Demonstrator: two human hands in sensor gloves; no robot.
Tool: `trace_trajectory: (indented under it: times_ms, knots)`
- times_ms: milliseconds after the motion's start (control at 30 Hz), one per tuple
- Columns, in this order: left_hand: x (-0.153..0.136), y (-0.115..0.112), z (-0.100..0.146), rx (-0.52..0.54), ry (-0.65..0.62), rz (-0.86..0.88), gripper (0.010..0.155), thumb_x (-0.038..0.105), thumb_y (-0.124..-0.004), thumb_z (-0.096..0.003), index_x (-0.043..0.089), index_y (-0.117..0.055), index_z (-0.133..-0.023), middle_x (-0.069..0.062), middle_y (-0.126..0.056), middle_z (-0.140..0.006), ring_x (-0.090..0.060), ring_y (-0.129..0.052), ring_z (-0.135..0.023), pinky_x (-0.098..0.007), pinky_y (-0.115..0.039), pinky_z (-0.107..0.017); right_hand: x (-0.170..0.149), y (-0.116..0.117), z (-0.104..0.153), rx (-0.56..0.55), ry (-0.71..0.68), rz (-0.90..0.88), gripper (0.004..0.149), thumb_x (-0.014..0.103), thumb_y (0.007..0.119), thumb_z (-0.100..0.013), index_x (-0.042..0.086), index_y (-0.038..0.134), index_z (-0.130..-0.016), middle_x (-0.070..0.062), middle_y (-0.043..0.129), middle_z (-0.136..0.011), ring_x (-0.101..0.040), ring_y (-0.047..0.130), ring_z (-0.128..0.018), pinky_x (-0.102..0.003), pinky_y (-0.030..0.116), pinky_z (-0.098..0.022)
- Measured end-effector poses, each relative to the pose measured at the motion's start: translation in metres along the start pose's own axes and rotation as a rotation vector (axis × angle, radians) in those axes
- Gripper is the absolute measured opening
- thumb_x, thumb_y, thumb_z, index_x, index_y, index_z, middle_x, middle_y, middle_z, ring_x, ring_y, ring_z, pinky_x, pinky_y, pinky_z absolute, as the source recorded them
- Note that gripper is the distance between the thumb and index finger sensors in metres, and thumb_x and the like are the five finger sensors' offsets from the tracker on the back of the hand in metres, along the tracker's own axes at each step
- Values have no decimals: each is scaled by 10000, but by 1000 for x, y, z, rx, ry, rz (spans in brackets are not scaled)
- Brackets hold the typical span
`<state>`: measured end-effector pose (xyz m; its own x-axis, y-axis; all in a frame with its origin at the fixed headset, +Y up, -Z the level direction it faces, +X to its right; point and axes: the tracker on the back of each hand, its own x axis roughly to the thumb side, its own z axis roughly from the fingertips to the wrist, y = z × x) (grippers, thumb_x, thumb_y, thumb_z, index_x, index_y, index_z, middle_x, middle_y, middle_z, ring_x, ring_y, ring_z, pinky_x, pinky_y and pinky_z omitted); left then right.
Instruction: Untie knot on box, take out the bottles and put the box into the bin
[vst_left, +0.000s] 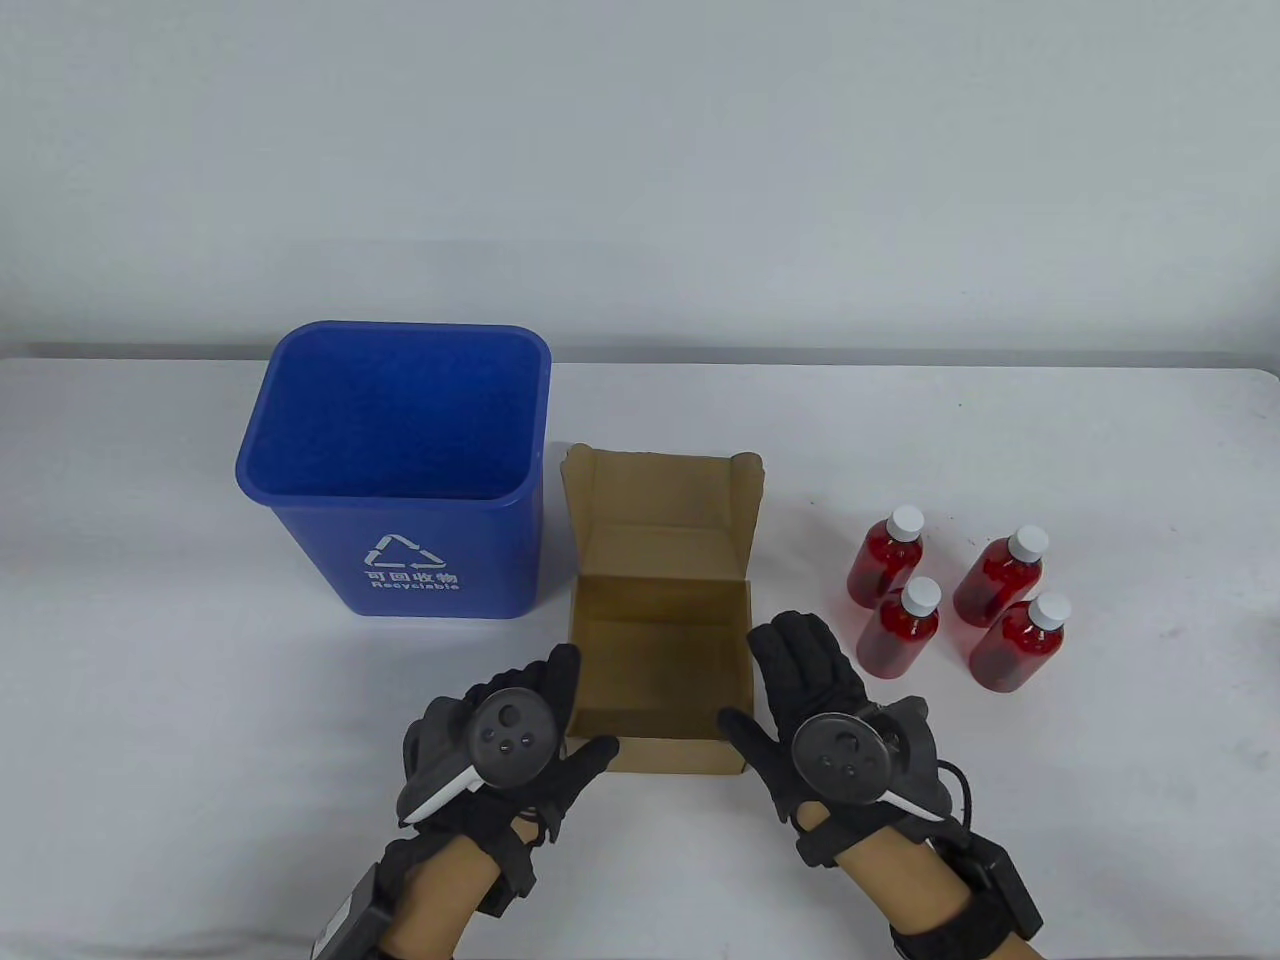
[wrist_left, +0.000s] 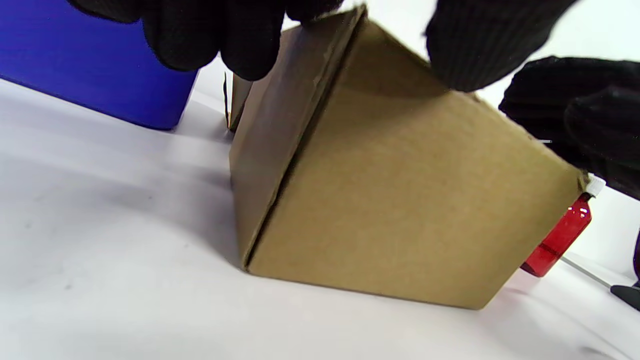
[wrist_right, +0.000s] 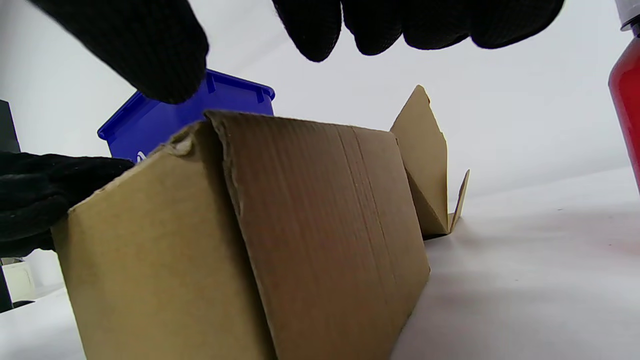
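Table view: open cardboard box (vst_left: 660, 650) sitting on the desk (vst_left: 150, 650) just right of the blue bin (vst_left: 400, 470), lid flap folded back, interior bare; four red bottles (vst_left: 950, 600) standing in a cluster to the right of the box; left hand (vst_left: 500, 740) and right hand (vst_left: 830, 720) flanking the box's near corners, fingers straight and slightly spread along its side walls. Left wrist view: left fingers (wrist_left: 210, 35) hanging at the box's top edge, contact unclear, blue bin behind the box. Right wrist view: right fingers (wrist_right: 380, 22) spread just above the box's rim, not touching it.
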<state>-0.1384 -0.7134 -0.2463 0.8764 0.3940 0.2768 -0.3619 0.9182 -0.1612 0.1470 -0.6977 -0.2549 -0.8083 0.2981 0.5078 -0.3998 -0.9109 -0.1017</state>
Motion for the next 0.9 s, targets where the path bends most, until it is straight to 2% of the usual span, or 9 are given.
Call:
trace_trajectory:
  times_ms: [300, 433, 633, 900]
  knots:
    - [-1, 22, 0, 134, 15, 86, 904, 583, -743, -487, 98, -339, -1134, -230, -484, -1108, -572, -553, -992, -749, -453, -704, -4, -3, 1, 33, -7, -38, 769, 505, 697, -505, 8, 431, -1029, -268, 359, -1051, -603, 456, -924, -672, 514, -600]
    - [5, 29, -16, 100, 27, 66, 914, 561, -790, -481, 93, -347, -1130, -228, -487, -1108, -559, -577, -990, -720, -506, -700, -3, -2, 1, 54, -10, -48, 767, 500, 700, -503, 6, 435, -1027, -270, 362, -1049, -604, 458, -921, -673, 516, -598]
    - [8, 38, -48, 49, 106, 69, 912, 541, -800, -481, 73, -352, -1123, -245, -493, -1098, -557, -621, -962, -674, -578, -673, -6, -9, 5, 47, -17, -66, 764, 498, 699, -503, 6, 439, -1026, -269, 364, -1050, -605, 459, -921, -673, 517, -599]
    - [1, 33, -75, -18, 209, 99, 913, 539, -801, -478, 60, -358, -1118, -256, -505, -1090, -545, -681, -929, -652, -630, -646, -9, -17, 8, 40, -24, -96, 758, 495, 699, -504, 6, 447, -1024, -271, 369, -1049, -605, 467, -920, -675, 521, -597]
